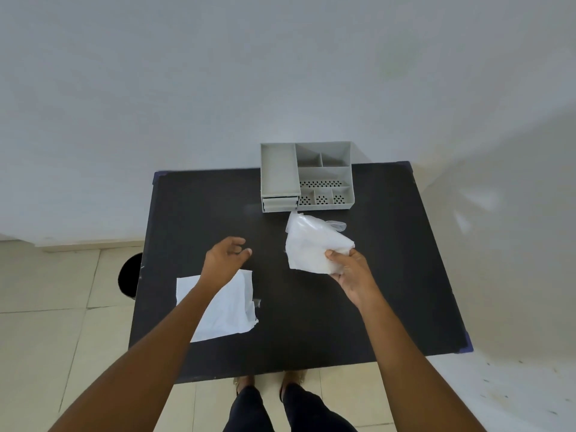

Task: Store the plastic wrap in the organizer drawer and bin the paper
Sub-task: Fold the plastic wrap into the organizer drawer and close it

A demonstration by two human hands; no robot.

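A person stands at the near edge of a black table (311, 322), both bare arms reaching over it. The right hand (350, 269) pinches a bunched, translucent plastic wrap (314, 244) between thumb and fingers, holding it above the middle of the surface, slightly toward the right edge. The wrap's upper tip comes just short of the front of a grey desk organizer (307, 176), which sits at the far edge with its back overhanging toward the wall. The organizer's top holds open compartments, some with perforated floors; two shallow drawers (280, 204) are stacked at its front left corner and look closed or nearly so.

The left hand (226, 258) hovers empty, fingers loosely curled and apart, over the far corner of a white sheet of paper (224, 310). The paper lies flat near the left edge, partly covered by the forearm.

Bare tabletop stretches between the hands and along the right edge. A dark round bin (129, 275) shows on the floor just beyond the left edge.
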